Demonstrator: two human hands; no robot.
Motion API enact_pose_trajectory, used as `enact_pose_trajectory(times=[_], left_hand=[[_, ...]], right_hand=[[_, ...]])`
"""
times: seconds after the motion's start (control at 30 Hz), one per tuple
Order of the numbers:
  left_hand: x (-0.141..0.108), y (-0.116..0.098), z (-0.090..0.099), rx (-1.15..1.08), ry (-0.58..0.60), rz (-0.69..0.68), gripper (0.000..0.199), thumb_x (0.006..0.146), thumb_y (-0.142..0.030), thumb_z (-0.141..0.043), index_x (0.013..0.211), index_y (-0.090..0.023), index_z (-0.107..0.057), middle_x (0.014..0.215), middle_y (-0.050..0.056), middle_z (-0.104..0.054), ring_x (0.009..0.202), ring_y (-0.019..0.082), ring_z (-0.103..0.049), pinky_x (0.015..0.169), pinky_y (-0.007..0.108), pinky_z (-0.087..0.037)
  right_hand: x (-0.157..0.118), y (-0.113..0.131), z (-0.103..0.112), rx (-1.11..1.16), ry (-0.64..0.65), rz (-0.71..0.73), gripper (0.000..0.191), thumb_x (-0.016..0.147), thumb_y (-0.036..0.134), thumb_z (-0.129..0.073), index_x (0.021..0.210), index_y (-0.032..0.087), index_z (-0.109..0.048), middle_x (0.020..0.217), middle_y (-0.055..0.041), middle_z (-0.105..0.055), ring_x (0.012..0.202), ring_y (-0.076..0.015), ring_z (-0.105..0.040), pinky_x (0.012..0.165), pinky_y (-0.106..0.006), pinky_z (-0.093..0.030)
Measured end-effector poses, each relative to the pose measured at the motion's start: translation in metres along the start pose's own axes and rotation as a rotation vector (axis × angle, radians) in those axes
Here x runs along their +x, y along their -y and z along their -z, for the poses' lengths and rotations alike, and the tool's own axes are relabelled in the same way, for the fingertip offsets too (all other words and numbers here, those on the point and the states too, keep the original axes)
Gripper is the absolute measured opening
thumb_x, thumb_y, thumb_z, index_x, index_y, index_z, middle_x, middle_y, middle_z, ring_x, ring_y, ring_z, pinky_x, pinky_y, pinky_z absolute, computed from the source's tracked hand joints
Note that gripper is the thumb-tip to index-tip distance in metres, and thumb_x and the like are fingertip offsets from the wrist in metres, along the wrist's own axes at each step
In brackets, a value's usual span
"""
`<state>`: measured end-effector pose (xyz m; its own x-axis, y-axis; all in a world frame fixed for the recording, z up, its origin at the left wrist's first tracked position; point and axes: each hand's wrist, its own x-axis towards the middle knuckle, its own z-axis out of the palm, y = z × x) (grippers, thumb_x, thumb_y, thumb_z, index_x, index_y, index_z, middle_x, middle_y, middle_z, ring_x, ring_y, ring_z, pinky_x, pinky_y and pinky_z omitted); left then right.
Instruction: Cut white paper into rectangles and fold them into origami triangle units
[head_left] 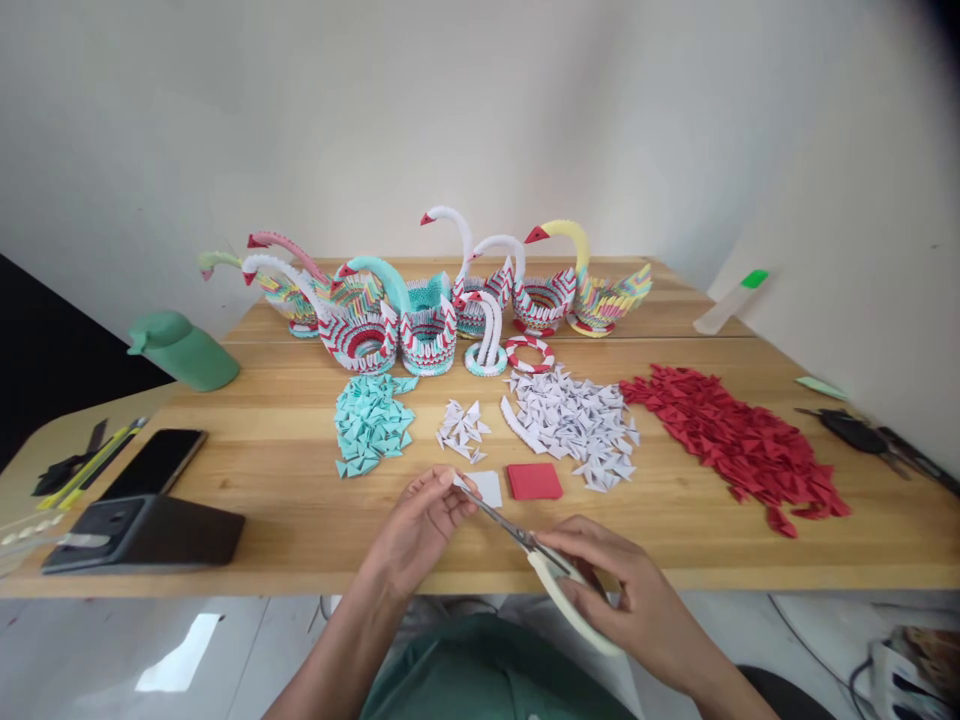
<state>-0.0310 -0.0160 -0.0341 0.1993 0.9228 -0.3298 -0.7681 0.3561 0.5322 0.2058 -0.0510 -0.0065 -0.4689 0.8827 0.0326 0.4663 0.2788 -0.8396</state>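
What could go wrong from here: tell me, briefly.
The tips of the scissors lie right by the fingers of the left hand, so a slip might nick them. The small white paper piece pinched there could slip loose. A careless sweep could scatter the loose white triangles just beyond that hand.

Looks like an indoor craft corner; home room or small workshop, cannot tell which. Long wood-grained worktop (300, 530) against a plain pale wall (337, 120). Along its back, a row of multicoloured folded-paper swans (429, 345) with curved necks. In front, loose heaps of small folded paper pieces: turquoise (373, 425), white (570, 415), red (742, 440). Metal-bladed scissors with cream handles (525, 540) in use. Everyday items at left: rounded green jug (187, 355), black-screened phone (154, 463). Glossy pale tiled floor (244, 650) below.
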Motion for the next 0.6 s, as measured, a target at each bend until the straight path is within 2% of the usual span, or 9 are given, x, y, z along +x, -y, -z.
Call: enact_pose_trajectory(times=[0.27,0.4,0.6], left_hand=[[-0.0023,0.0009,-0.0009,-0.005,0.009,0.016,0.019,0.07,-0.025,-0.082,0.073,-0.015,-0.066,0.074,0.004,-0.071,0.073,0.014,-0.067,0.069,0.023,-0.053],[-0.0012,0.0006,-0.0019,0.059,0.012,-0.02,0.019,0.071,-0.026,-0.081,0.074,-0.014,-0.067,0.075,0.004,-0.072,0.073,0.014,-0.066,0.071,0.024,-0.053],[0.001,0.0044,-0.0061,0.153,-0.019,-0.133,0.019,0.07,-0.025,-0.082,0.074,-0.014,-0.068,0.076,0.006,-0.074,0.076,0.017,-0.067,0.077,0.029,-0.052]], right_hand=[[0.0005,-0.0019,0.0013,0.007,-0.011,0.024,0.03,0.087,0.021,-0.057,0.114,0.024,-0.068,0.099,-0.008,-0.068,0.077,-0.0172,-0.063,0.065,-0.027,-0.051],[-0.0024,-0.0018,0.0014,-0.033,-0.029,0.032,0.031,0.086,0.018,-0.056,0.115,0.024,-0.067,0.1,-0.0075,-0.067,0.075,-0.016,-0.063,0.065,-0.026,-0.052],[-0.0052,0.0015,-0.0059,-0.219,-0.122,0.167,0.04,0.086,0.01,-0.052,0.124,0.023,-0.059,0.107,-0.0093,-0.065,0.095,-0.0192,-0.064,0.08,-0.029,-0.053]])
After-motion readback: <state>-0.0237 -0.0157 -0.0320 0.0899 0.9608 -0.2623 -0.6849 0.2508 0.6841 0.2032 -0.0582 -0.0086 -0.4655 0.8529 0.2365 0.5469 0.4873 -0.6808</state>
